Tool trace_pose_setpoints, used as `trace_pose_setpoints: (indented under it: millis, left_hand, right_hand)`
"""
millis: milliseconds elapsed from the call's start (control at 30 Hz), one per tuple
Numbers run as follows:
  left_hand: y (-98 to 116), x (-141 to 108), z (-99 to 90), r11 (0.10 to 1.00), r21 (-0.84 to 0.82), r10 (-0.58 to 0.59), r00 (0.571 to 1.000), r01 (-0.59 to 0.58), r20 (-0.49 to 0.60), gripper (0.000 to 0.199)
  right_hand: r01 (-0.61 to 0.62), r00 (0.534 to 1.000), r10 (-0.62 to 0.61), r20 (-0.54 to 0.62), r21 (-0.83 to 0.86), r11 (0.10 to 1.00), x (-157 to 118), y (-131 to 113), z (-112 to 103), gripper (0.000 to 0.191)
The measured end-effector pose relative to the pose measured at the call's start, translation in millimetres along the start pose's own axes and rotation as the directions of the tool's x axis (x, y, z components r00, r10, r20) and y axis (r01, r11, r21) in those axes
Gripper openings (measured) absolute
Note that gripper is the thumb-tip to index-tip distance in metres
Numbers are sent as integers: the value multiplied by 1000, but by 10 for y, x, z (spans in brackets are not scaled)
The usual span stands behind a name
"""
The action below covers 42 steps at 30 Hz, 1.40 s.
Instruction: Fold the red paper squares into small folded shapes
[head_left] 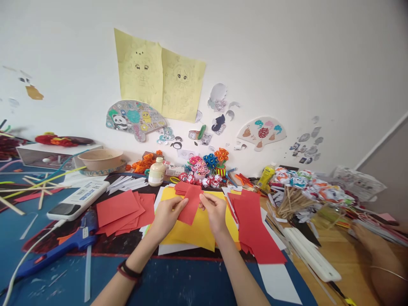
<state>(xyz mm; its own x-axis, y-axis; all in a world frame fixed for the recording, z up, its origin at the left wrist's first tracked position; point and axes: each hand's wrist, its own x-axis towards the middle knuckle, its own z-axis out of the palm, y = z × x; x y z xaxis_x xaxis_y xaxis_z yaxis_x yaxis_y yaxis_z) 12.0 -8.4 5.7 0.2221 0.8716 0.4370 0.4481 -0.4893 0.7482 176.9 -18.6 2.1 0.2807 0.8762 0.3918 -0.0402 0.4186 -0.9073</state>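
Red paper piece point(192, 208) between left hand point(168, 213) and right hand point(214, 209), pinched by both.

Center: left hand point(168, 216) and right hand point(215, 210) pinch 1 red card point(191, 209) over yellow sheets point(193, 238). Red card pile point(118, 210) left of center, red strips point(255, 229) right. Blue glue gun point(63, 250) lower left. 2 drawings on wall point(287, 55), upper center-left. Co-worker's arm point(384, 261), lower right.

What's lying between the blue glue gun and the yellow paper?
In the head view, red sheets lie between the glue gun and the yellow paper; the left forearm is there too.
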Motion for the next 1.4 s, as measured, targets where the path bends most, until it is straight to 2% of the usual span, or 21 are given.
trace_pose_setpoints:
  millis: [100, 200, 333, 467, 600, 700, 767, 900, 967, 1067, 1200, 1400]
  left_hand:
    - [24, -14, -8, 1000, -11, -19, 998, 20, 63, 45]
    - [41, -23, -9, 999, -12, -46, 999, 46, 26, 44]
    - [33, -25, 6, 990, -131, -36, 995, 49, 97, 38]
    - [38, -19, -2, 991, -98, -88, 996, 91, 34, 35]
    - [59, -1, -50, 991, -94, -95, 995, 97, 26, 35]
    - [37, 12, -94, 996, -21, -92, 996, 92, 14, 35]
    - [3, 20, -121, 997, 18, -72, 996, 71, 53, 34]
    - [-53, 30, -146, 996, 88, -7, 983, -9, 183, 32]
    - [-51, 31, -141, 993, 109, 25, 985, -45, 173, 30]
    - [-11, 25, -119, 997, 38, 61, 985, -68, 163, 28]
    - [17, 7, -67, 998, 17, 63, 977, -68, 203, 24]
    - [-26, -6, 22, 997, 18, 64, 972, -70, 224, 20]
  right_hand:
    - [-7, 999, 7, -37, 0, 1000, 14, 4, -12, 22]
    - [5, 999, -6, -46, -6, 1000, 20, -7, -20, 21]
    - [-1, 994, -1, -107, -17, 1000, 14, -52, -24, 21]
    - [0, 993, 0, -121, 0, 1000, 10, -73, -10, 23]
    - [-20, 990, 25, -140, 36, 999, 45, -15, -18, 24]
    - [-110, 993, 113, -40, 75, 991, 84, 37, -48, 23]
    - [-163, 986, 160, 53, 73, 984, 97, 51, -65, 23]
    - [-136, 975, 134, 179, 1, 991, 83, 58, -66, 23]
    - [-130, 968, 129, 216, -8, 991, 69, 71, -57, 23]
    - [-148, 945, 151, 292, -34, 988, 49, 92, -42, 24]
    - [-107, 936, 141, 324, -119, 987, 33, 86, -33, 22]
    - [24, 945, 26, 327, -149, 988, 5, 70, 5, 22]
